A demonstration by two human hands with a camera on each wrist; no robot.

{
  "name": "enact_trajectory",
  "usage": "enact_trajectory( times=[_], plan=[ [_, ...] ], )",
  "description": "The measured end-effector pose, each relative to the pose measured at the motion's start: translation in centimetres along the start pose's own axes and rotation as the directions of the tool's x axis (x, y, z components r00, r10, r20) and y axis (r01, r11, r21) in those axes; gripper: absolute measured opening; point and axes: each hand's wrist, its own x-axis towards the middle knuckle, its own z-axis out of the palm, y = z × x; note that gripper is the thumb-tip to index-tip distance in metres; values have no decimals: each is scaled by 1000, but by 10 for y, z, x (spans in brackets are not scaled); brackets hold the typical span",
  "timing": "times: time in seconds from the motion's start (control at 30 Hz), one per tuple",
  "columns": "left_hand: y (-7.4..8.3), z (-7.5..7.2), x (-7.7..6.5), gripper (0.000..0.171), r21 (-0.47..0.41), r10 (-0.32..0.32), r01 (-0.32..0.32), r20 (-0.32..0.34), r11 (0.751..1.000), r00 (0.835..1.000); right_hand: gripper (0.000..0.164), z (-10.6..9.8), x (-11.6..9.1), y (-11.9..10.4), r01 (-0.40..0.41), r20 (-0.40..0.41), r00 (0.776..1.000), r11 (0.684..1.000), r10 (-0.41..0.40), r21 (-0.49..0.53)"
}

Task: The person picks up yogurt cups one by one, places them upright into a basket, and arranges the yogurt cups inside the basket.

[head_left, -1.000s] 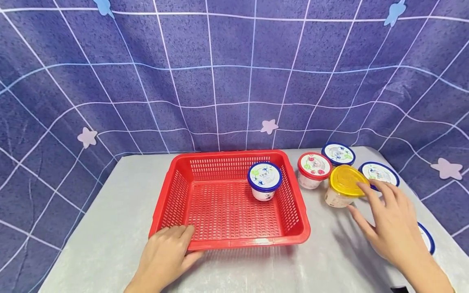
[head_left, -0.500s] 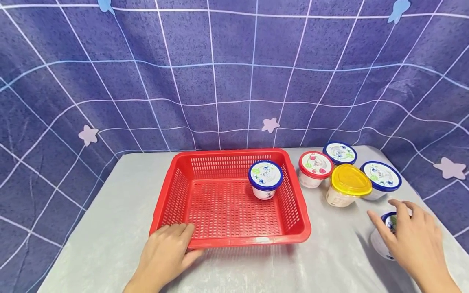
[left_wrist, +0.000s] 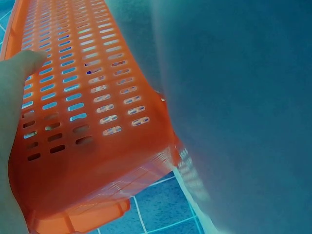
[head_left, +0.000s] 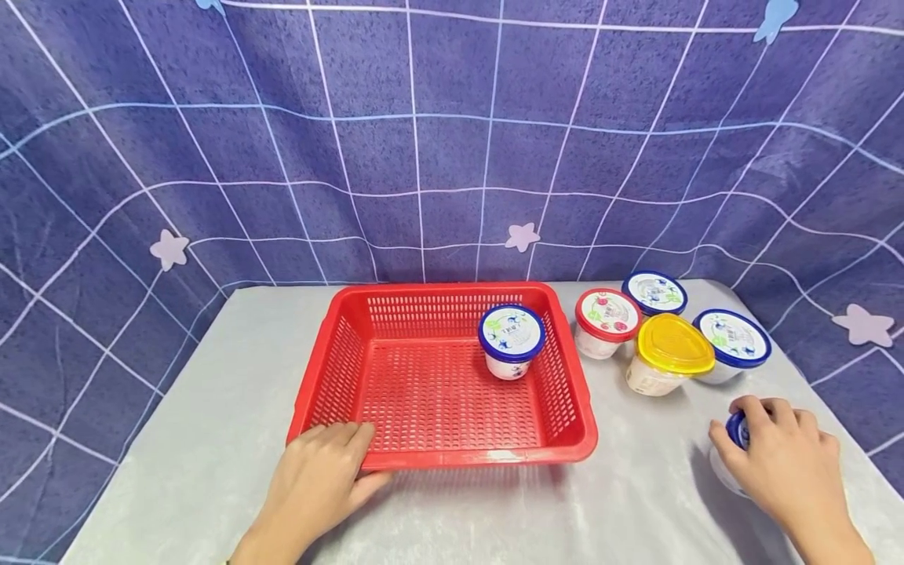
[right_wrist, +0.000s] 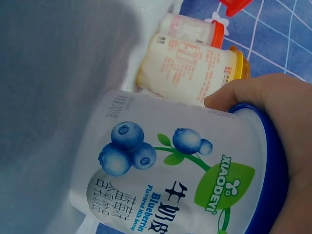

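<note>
At the near left corner of the red plastic basket [head_left: 487, 457], my left hand [head_left: 318, 475] grips the rim, fingers over it and thumb below. Its thumb lies along the slotted basket wall [left_wrist: 92, 165] in the left wrist view. My right hand [head_left: 787, 463] holds a white blueberry milk cup [right_wrist: 161, 156] from above, fingers and thumb around its blue lid [right_wrist: 270, 170]. In the head view that hand covers most of the cup. Inside the basket, at its right side, stands another blue-lidded cup [head_left: 512, 336] with a blueberry design.
Between basket and right hand stand a red-lidded cup [head_left: 607, 318] and a larger yellow-lidded tub [head_left: 674, 345]. Two more blue-lidded cups, one at the back [head_left: 655, 293] and one to the right [head_left: 733, 339], are beside them. A purple gridded curtain [head_left: 452, 157] hangs behind the grey table [head_left: 205, 416].
My right hand has moved from near the yellow-lidded tub rightward and toward me, and its fingers have closed around the near blue-lidded cup. My left hand has kept its grip on the basket.
</note>
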Motion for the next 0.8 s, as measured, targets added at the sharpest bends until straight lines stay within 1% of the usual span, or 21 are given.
enact_trajectory(
  times=[0.13,0.27,0.4,0.47,0.6,0.73,0.8],
  plan=[
    [-1,-2,1,52,3,-4,4,11,1000,1000,35,0,0,-1,5,-6,1000,1000,-5,12],
    [0,-2,1,51,3,-6,6,18,1000,1000,36,-1,-1,-1,44,-54,998,999,-43,32],
    [0,-2,0,50,7,-8,8,26,1000,1000,38,-3,-2,-4,93,-114,990,994,-85,61],
    [0,-2,0,50,6,-8,8,30,1000,1000,39,-5,-2,-7,128,-147,982,989,-115,79],
    [1,-2,-1,48,6,-4,4,32,1000,999,44,-11,-3,-15,211,-214,959,971,-184,111],
    [0,-2,-1,48,12,-1,1,32,1000,999,46,-18,-6,-26,257,-248,944,958,-220,130],
    [0,-2,-1,49,15,0,-1,35,1000,999,48,-23,-8,-32,286,-274,931,947,-240,143]
  ],
)
